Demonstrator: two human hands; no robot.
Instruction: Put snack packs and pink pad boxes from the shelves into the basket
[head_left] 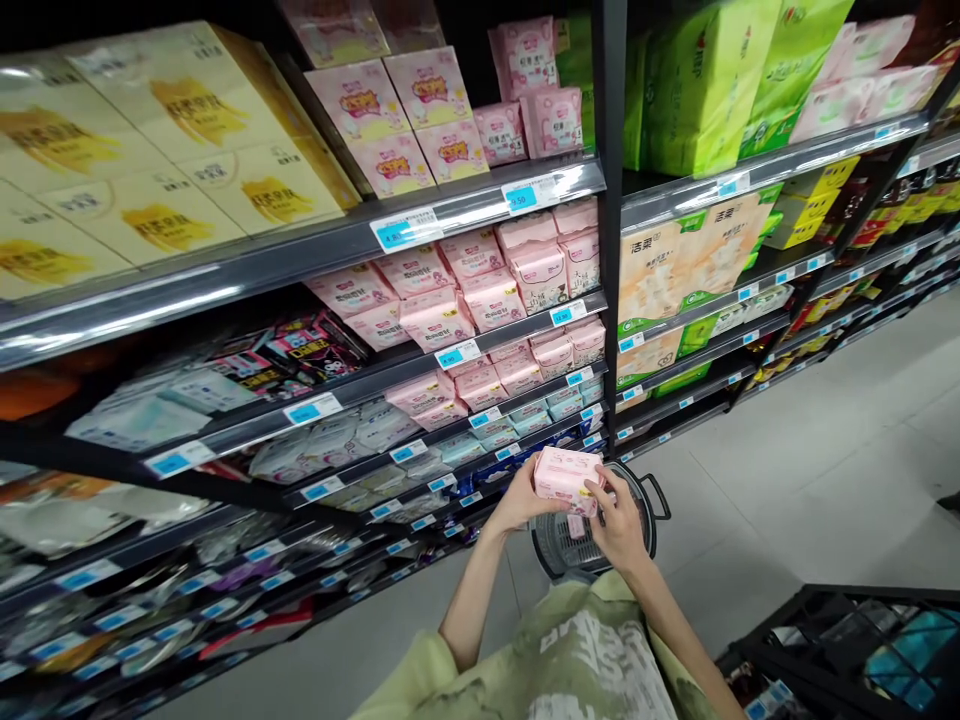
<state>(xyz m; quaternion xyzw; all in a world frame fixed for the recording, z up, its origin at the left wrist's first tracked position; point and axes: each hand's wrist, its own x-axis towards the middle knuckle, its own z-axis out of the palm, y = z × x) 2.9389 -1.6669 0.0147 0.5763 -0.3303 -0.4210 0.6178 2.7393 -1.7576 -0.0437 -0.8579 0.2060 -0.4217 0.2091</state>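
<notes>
Between my two hands is a pink package of sanitary pads or tissues (564, 478), held up above a dark shopping basket (654, 545). My left hand (519, 500) grips the package's left end, with the thumb along its front. On the right end and front face lie the fingers of my right hand (619, 515), closed on it too. Below the package a small pink item (576, 526) shows in the basket; its kind is too small to tell. Similar pink packs (495, 298) stand in rows on the shelf in front of me.
Tall shelves run along the left and ahead, with yellow boxes (172, 130) on top and green packs (705, 90) farther right. A black shelf divider (611, 230) stands upright between them. Tiled floor (817, 450) stretches to the right. A black rack (847, 640) stands at lower right.
</notes>
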